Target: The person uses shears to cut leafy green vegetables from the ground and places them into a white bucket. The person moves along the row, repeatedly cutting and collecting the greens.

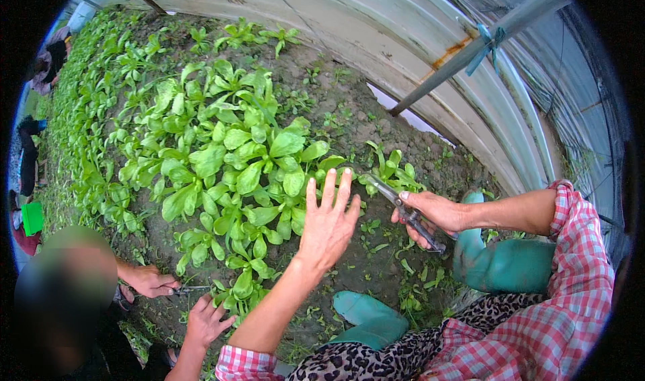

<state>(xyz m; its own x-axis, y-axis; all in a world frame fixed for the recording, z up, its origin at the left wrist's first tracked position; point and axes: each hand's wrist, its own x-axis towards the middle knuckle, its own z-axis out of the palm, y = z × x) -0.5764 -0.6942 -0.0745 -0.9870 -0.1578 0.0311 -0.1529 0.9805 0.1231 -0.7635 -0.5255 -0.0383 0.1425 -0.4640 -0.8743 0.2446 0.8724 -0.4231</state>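
My right hand (437, 211) is closed around a pair of spring-loaded pruning snips (416, 225). Their metal blades point up and left, beside a small leafy green plant (395, 172) near the plot's edge. To the left, my left hand (327, 225) has its fingers spread over the right side of a dense clump of leafy greens (252, 164). Nothing shows in its grasp, though what lies under the palm is hidden. Cut or loose leaves (423, 280) and small weeds lie on the soil below the snips.
At lower left a co-worker's hand (151, 281) holds scissors (194, 288); that person's other hand (205, 320) touches the greens. My teal rubber boots (370, 313) are close by. A metal pole (468, 53) slants before the plastic greenhouse wall (352, 33). Other people and a green container (32, 218) appear far left.
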